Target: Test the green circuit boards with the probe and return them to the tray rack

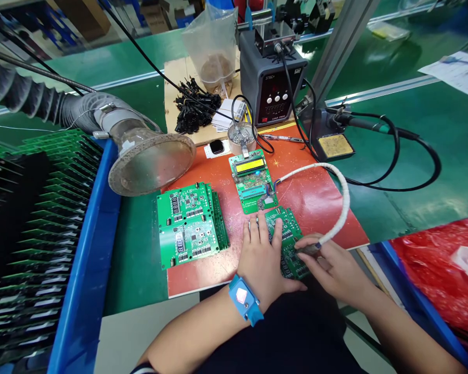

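A worker's left hand (259, 259) lies flat, fingers extended, over a green circuit board (292, 228) at the desk (136, 244), while the right hand (337, 270) pinches a cabled probe (309, 250) at the board's right side. The board's long axis runs away from the body, its far end angled slightly left, just short of a yellow-screened tester (253, 192). The left hand is nearer, touching the board; probe-tip contact cannot be told.

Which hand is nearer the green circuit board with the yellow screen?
Left. The left hand reaches the near edge of the circuit board; the right hand, holding a dark probe, is farther, lower right.
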Tool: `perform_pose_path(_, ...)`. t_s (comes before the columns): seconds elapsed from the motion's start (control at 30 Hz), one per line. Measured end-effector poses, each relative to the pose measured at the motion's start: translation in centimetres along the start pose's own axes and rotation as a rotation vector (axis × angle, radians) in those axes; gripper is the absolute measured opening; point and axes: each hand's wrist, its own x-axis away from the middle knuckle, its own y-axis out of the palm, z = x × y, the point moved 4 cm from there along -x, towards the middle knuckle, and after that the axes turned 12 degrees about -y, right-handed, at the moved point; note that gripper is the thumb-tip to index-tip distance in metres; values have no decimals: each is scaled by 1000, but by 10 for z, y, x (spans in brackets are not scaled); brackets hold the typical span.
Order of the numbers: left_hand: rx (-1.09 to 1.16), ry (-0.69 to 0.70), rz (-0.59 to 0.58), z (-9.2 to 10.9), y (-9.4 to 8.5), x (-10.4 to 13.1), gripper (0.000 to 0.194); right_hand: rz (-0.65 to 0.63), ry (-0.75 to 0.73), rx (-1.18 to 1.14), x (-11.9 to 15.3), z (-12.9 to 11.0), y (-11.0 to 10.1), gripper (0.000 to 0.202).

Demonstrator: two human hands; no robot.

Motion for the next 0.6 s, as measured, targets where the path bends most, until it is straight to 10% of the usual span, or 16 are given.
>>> perform_pose_path(0.6,-5,-1,17,0,2,0,135,-22,58,-37,6,4,1,17)
